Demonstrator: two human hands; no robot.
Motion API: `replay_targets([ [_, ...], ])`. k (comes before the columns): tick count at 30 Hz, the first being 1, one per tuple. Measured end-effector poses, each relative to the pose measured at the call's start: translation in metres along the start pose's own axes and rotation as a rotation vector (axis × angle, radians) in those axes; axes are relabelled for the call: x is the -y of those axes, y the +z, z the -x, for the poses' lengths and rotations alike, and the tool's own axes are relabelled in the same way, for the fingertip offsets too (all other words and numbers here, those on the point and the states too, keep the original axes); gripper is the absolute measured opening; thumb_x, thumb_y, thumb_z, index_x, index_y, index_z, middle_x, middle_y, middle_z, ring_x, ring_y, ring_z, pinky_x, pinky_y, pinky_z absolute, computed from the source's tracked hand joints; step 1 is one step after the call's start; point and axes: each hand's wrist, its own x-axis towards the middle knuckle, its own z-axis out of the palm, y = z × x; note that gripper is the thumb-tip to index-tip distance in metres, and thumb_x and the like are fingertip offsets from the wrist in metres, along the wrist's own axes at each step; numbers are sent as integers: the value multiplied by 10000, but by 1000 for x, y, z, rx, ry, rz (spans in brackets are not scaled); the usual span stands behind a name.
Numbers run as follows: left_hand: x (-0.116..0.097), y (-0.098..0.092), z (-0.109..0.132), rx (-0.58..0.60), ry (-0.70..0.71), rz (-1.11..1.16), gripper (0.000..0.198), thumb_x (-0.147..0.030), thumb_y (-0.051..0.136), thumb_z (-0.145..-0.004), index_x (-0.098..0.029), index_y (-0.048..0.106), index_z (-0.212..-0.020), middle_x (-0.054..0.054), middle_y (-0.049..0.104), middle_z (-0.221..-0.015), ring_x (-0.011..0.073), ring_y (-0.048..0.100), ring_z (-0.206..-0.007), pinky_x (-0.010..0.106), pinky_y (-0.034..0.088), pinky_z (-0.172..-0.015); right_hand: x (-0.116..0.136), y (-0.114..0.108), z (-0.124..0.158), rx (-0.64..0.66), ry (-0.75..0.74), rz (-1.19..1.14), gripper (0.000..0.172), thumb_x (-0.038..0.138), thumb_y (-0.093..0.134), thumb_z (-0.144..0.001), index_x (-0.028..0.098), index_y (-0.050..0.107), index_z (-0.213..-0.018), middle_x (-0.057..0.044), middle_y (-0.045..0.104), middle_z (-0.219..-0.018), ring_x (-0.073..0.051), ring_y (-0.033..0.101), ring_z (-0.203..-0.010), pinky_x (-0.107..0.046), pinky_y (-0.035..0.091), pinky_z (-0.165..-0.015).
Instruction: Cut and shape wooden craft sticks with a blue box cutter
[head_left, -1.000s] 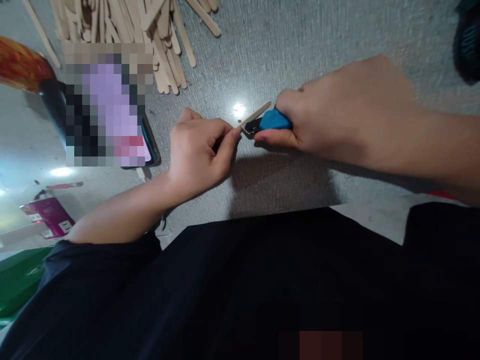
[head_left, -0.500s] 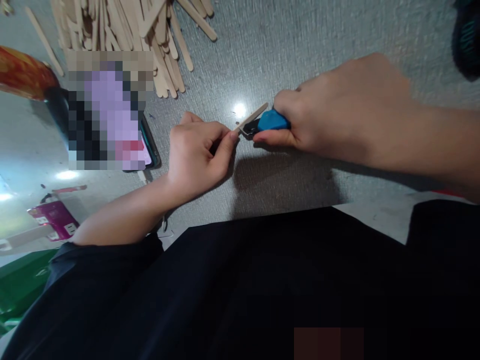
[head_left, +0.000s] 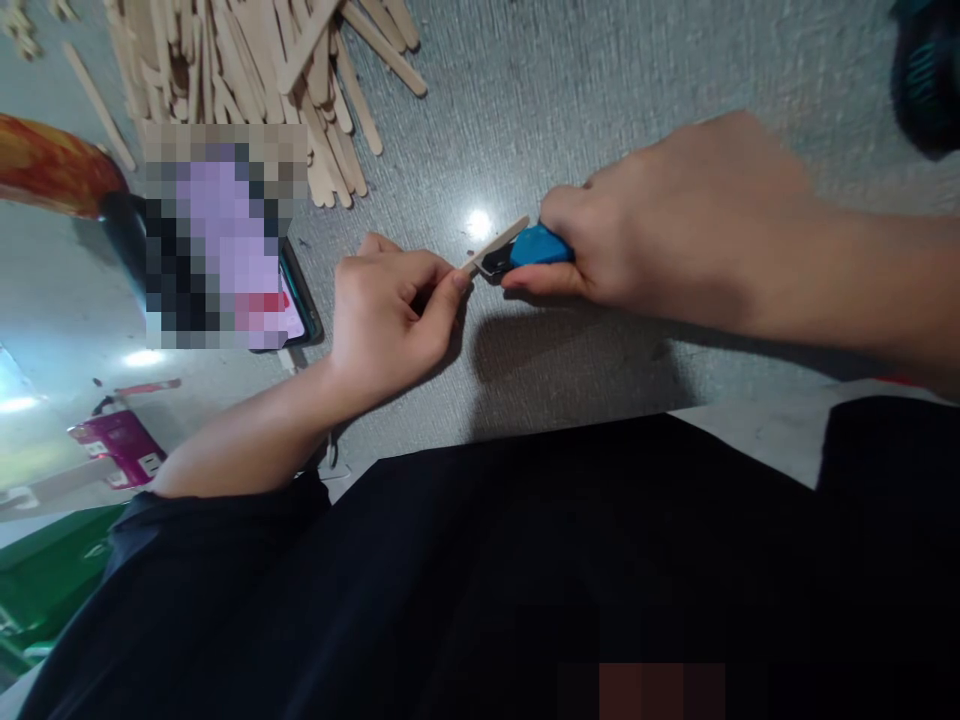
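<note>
My left hand (head_left: 390,315) is closed in a pinch on one end of a short wooden stick (head_left: 498,243) held just above the grey floor. The stick slants up to the right. My right hand (head_left: 660,225) is wrapped round a blue and black cutter (head_left: 525,250), whose black tip meets the stick near its middle. The two hands almost touch at the stick.
A heap of wooden craft sticks (head_left: 247,70) lies at the top left. A phone (head_left: 296,300) lies left of my left hand. An orange container (head_left: 52,165), a pink packet (head_left: 120,445) and a green thing (head_left: 45,580) sit at the left edge. A dark object (head_left: 926,75) is top right.
Both hands with the stick and cutter have stayed together; the view has shifted slightly, so the stick heap and phone sit a little lower in the picture.
</note>
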Motion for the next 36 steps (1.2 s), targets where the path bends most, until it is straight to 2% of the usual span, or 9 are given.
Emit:
replay_targets([
  [8, -2, 0, 1, -27, -10, 40, 433, -396, 707, -1109, -270, 696, -695, -29, 655, -569, 173, 616, -561, 507, 533, -894, -1, 4, 1, -31, 8, -12, 1110, 980, -8, -1046, 241, 813, -1148, -119, 675, -700, -342, 681, -624, -413, 348, -604],
  [12, -3, -1, 1, -9, -32, 4, 440, -439, 676, -1121, -273, 711, -715, -18, 687, -594, 172, 635, -594, 498, 544, -916, -1, 0, 1, 0, -1, -39, 1066, 958, 52, -1074, 235, 823, -1210, -126, 708, -724, -344, 686, -644, -415, 348, -620],
  [18, -4, 0, 2, -20, -27, -3, 487, -488, 655, -1133, -272, 704, -699, -13, 699, -586, 175, 611, -571, 509, 549, -909, -1, -2, 0, -4, -6, -8, 1026, 961, 67, -1075, 260, 812, -1149, -107, 710, -730, -311, 607, -586, -403, 308, -570],
  [23, -4, -1, 2, -14, -28, 12, 455, -450, 675, -1138, -275, 712, -719, -25, 686, -604, 176, 621, -590, 501, 534, -920, -1, -3, 1, -8, 6, -34, 1006, 956, 125, -1083, 235, 824, -1153, -135, 734, -762, -329, 666, -649, -399, 288, -598],
  [29, -3, -2, 2, -8, -29, 19, 481, -484, 676, -1140, -273, 710, -709, -23, 680, -602, 179, 618, -592, 498, 532, -926, -2, -1, 0, -26, -18, -9, 1004, 947, 109, -1095, 234, 815, -1131, -116, 705, -721, -324, 660, -623, -398, 304, -591],
  [32, -4, -3, 2, -4, -33, -3, 485, -499, 658, -1136, -283, 714, -705, -14, 705, -604, 186, 615, -596, 501, 547, -913, -2, -2, 0, -21, -28, -8, 1001, 948, 96, -1094, 248, 812, -1128, -100, 690, -701, -303, 616, -576, -392, 302, -572],
  [36, -5, -3, 2, -3, -32, 4, 472, -490, 658, -1136, -285, 715, -716, -14, 693, -603, 183, 620, -602, 501, 550, -922, -1, -4, 1, -40, -28, 19, 898, 925, 211, -1118, 241, 785, -1028, -70, 611, -635, -278, 547, -510, -384, 282, -509],
])
